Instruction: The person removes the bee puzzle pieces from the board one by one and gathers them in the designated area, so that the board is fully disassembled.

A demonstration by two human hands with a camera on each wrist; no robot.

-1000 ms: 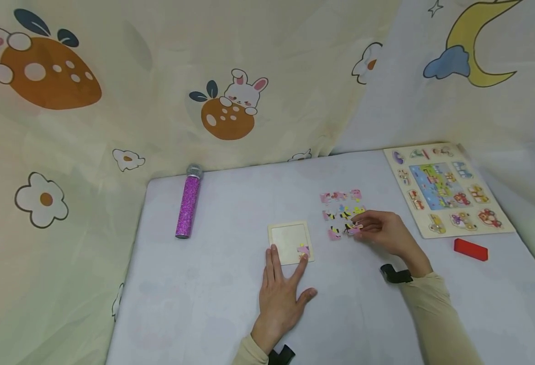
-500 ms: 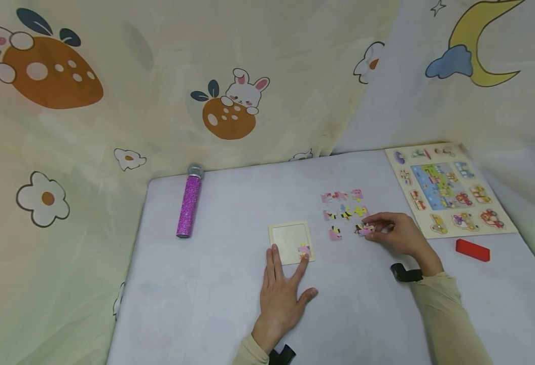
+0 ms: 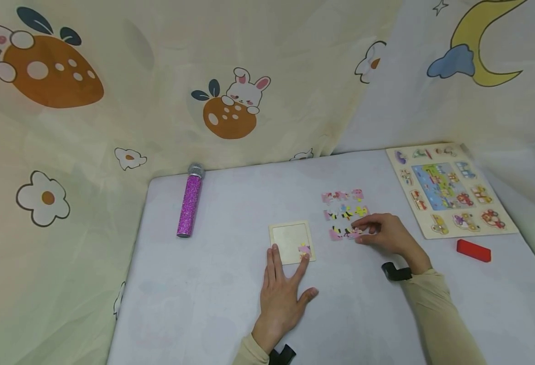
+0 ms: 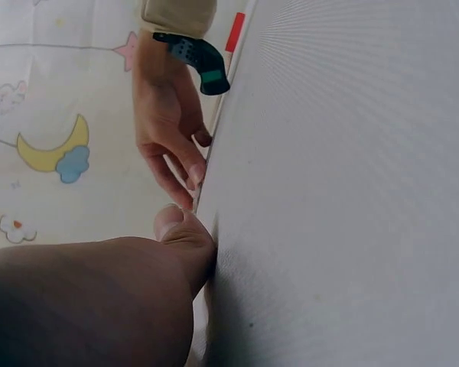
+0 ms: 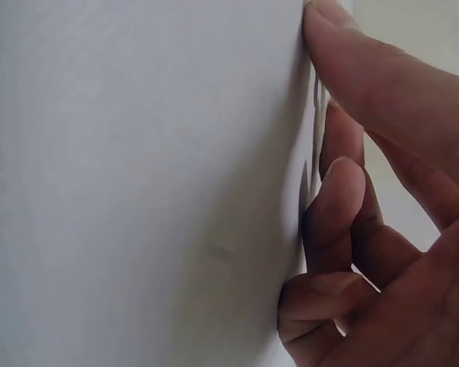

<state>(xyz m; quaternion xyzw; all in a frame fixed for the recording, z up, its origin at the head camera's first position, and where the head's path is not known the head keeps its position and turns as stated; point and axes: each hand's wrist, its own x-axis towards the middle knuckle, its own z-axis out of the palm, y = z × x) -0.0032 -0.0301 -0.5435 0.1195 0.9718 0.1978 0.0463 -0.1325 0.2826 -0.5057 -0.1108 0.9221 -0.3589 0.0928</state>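
My left hand [image 3: 280, 299] lies spread with straight fingers on the near edge of a small wooden puzzle tray [image 3: 288, 223]. Its index fingertip rests by a pink and yellow jigsaw piece [image 3: 304, 249] in the tray's near right corner. To the right, my right hand [image 3: 388, 235] pinches a jigsaw piece [image 3: 352, 233] between thumb and fingers, low over the table. That piece sits beside a pink one with a bee [image 3: 335, 233]. In the right wrist view, the thumb [image 5: 398, 84] hovers close to the cloth and the other fingers are bent; the piece is hidden there.
Loose jigsaw pieces [image 3: 346, 212] lie in rows right of the tray. A large picture puzzle board [image 3: 436, 220] is at the back right, with a red block [image 3: 474, 250] in front. A glittery purple microphone [image 3: 189, 205] lies at the back left.
My right hand slid right with the jigsaw piece, opening a gap from the bee piece, then came back left until the two sit side by side. My left hand stayed put.
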